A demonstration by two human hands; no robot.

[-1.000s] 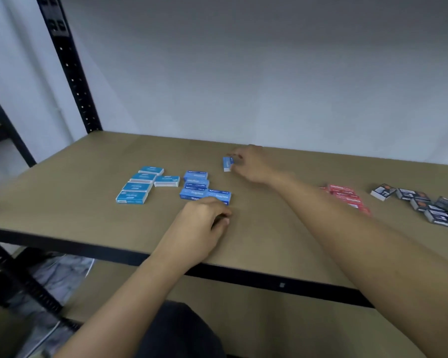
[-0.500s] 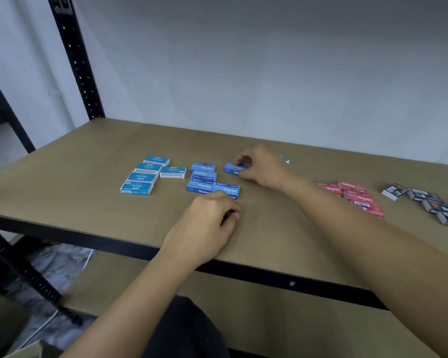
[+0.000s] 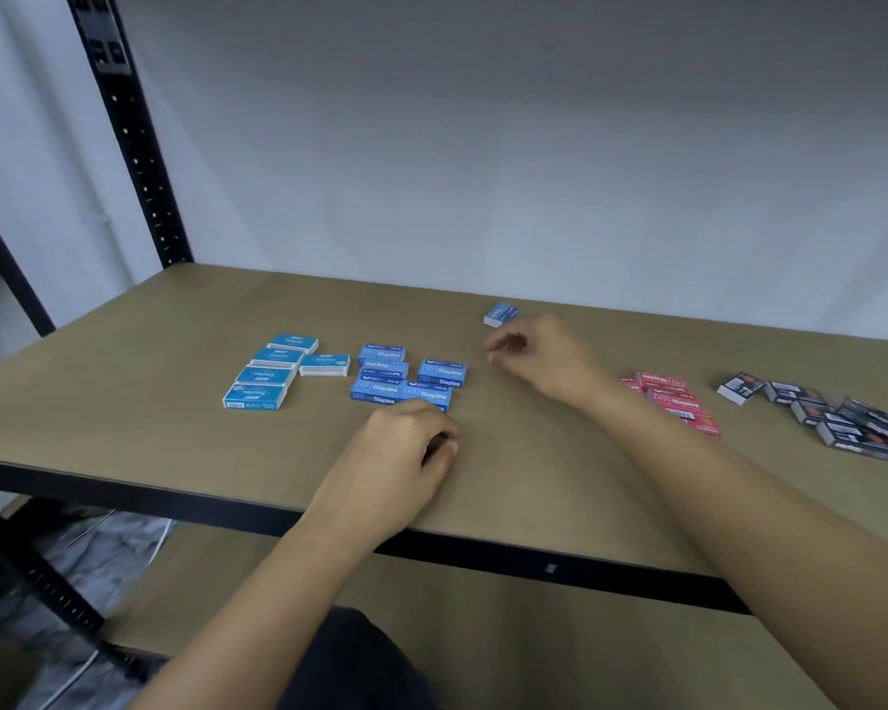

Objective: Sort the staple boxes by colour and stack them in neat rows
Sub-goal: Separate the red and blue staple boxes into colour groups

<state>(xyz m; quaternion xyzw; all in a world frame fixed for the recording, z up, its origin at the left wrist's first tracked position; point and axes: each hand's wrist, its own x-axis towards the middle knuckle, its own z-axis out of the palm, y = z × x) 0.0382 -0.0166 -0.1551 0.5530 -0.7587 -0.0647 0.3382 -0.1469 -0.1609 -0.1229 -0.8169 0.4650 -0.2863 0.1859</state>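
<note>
Stray blue box (image 3: 501, 315) lies alone near the shelf's (image 3: 560, 484) rear edge, just beyond the empty, loosely curled right hand (image 3: 542, 361); the left hand (image 3: 398, 456), clenched on nothing, abuts the dark-blue group (image 3: 380, 389), where a nudge could skew the rows.

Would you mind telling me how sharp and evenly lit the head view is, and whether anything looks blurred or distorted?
Head view: soft, even light, no glare on the shelf; print on the dark blue boxes reads clearly; the right hand is motion-blurred at the fingertips; the black boxes near the right edge look smeared; the wide lens slants the upright.
</note>
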